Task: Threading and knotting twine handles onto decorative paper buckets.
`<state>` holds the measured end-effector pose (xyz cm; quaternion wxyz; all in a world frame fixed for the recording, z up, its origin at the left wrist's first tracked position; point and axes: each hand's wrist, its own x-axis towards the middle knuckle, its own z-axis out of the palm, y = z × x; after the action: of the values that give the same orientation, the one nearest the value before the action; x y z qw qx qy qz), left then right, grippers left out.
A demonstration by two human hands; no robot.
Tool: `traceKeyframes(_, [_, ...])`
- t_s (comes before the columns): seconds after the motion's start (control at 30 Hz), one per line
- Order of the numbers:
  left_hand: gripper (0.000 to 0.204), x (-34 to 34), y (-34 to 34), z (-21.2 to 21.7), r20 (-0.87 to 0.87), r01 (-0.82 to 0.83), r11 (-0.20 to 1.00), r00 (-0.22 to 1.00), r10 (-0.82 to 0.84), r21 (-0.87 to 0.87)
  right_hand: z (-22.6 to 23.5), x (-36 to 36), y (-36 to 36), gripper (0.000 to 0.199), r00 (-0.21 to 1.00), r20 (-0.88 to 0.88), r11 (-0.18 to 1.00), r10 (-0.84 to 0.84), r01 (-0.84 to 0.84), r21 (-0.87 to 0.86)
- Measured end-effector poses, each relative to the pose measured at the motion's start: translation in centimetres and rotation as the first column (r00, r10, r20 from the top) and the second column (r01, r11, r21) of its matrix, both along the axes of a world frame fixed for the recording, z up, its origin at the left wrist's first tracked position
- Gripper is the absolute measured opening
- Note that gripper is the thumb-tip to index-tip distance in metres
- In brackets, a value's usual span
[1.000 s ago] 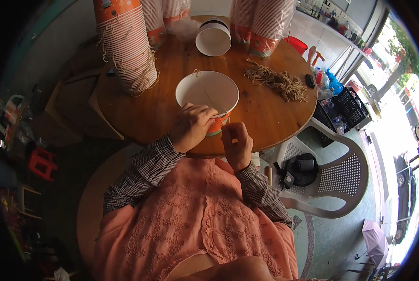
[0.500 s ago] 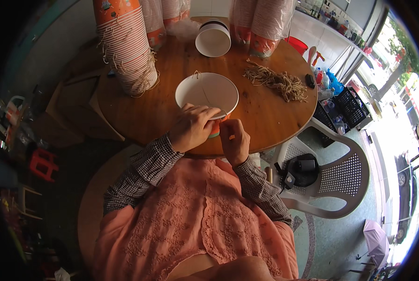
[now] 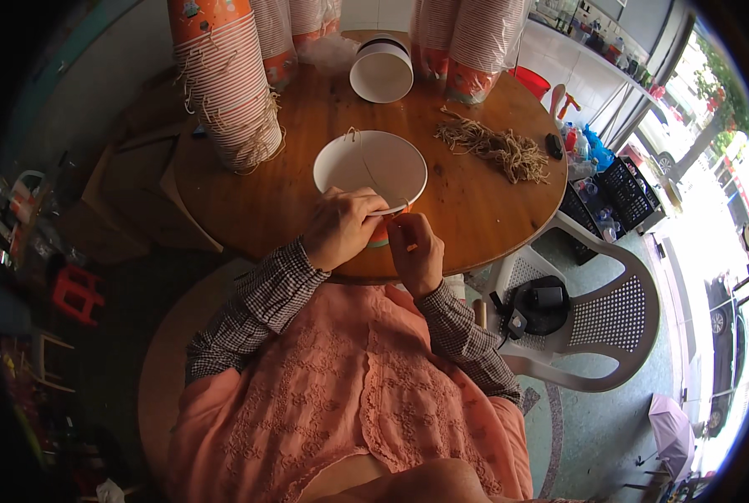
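A paper bucket (image 3: pixel 345 163), white inside and orange outside, stands at the table's near edge with its mouth tilted toward me. A thin cord (image 3: pixel 369 163) runs across its mouth from a knot at the far rim to the near right rim. My left hand (image 3: pixel 341 228) is closed on the near rim, fingers over the edge. Just right of it, my right hand (image 3: pixel 418 256) pinches the cord's end against the bucket's outside, close under the rim. The fingertips partly hide the cord there.
A tall stack of corded paper buckets (image 3: pixel 228 92) stands at the left. Plastic-wrapped stacks (image 3: pixel 483 46) and a bucket lying on its side (image 3: pixel 381 77) are at the back. A bundle of loose cords (image 3: pixel 500 148) lies right, and a plastic chair (image 3: pixel 613 310) stands beside the round table (image 3: pixel 266 222).
My right hand has shifted slightly left, nearer the rim. The left fingers have drawn back a little along the rim; the bucket has stayed in place.
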<state>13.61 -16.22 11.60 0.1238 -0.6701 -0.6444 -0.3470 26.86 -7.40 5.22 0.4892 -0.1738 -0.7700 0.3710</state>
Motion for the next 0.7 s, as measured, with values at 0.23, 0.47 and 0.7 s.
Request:
traceKeyframes(0.23, [0.013, 0.49, 0.23, 0.56, 0.078, -0.059, 0.997, 0.995, 0.063, -0.052, 0.4, 0.18, -0.21, 0.012, 1.0, 0.0, 1.0, -0.016, 0.016, -0.014])
traceKeyframes(0.47, [0.016, 0.28, 0.48, -0.01, 0.015, 0.008, 1.0, 1.0, -0.008, 0.017, 0.19, 0.27, 0.39, 0.013, 1.0, -0.01, 1.0, -0.006, 0.006, 0.022])
traceKeyframes(0.7, [0.007, 0.67, 0.07, 0.42, 0.063, -0.083, 0.996, 0.994, 0.086, -0.042, 0.51, 0.48, 0.1, 0.014, 1.0, -0.015, 1.0, 0.014, -0.013, 0.028])
